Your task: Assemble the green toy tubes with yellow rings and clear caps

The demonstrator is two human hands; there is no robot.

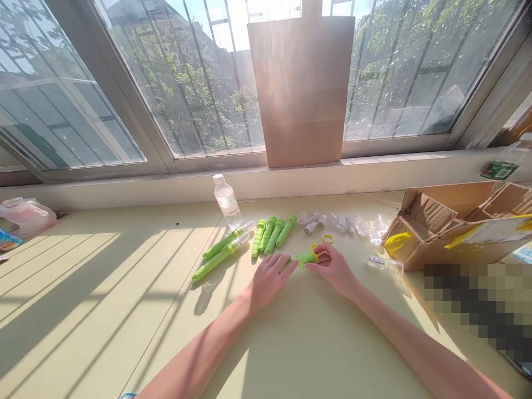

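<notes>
My left hand (271, 275) is closed around the near end of a green plastic tube (305, 258). My right hand (332, 267) pinches a yellow ring (319, 251) at the tube's other end. Just beyond it another yellow ring (328, 239) lies on the table. Several green tubes (273, 235) rest side by side past my left hand. Further left lie two green tubes with clear caps (220, 261). Small clear plastic cups (369, 229) and other clear pieces (311, 226) are scattered beyond my right hand.
A water bottle (226, 200) stands behind the capped tubes. On the right sits an open cardboard box (461, 221), with a clear ribbed piece (385, 265) by its corner. A cardboard sheet (305, 91) leans against the window. Plastic bags (27, 215) lie at the far left.
</notes>
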